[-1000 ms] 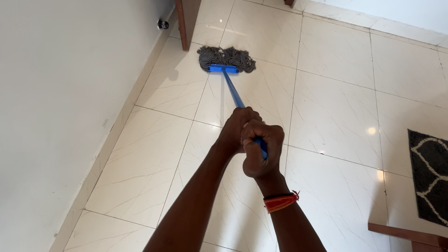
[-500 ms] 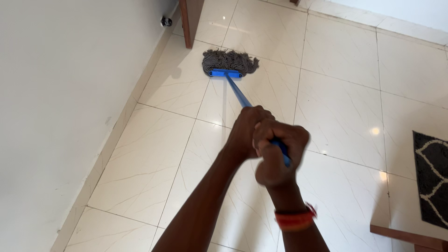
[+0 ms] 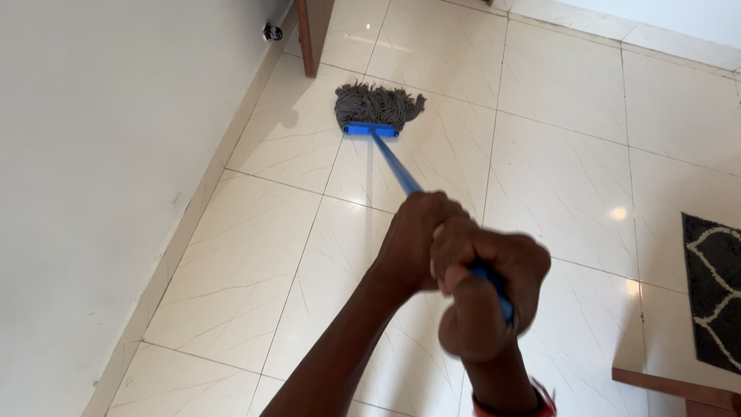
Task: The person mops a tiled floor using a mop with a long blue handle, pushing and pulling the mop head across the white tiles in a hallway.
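Note:
A mop with a blue handle (image 3: 394, 164) and a grey string head (image 3: 378, 105) rests on the pale tiled floor (image 3: 563, 147), its head near the wall. Both my hands grip the handle's near part. My left hand (image 3: 417, 239) is wrapped around it further down the shaft, and my right hand (image 3: 488, 289) is closed on it closer to me, blurred by motion. A red and orange band sits on my right wrist (image 3: 513, 401).
A white wall (image 3: 100, 154) with a tiled skirting runs along the left. A brown wooden post (image 3: 311, 35) stands beyond the mop head. A black patterned rug (image 3: 714, 289) lies at the right edge, with a brown wooden edge (image 3: 671, 386) at lower right.
Both hands have drawn back toward me and to the right along with the handle. The mop head has slid a little nearer across the tile.

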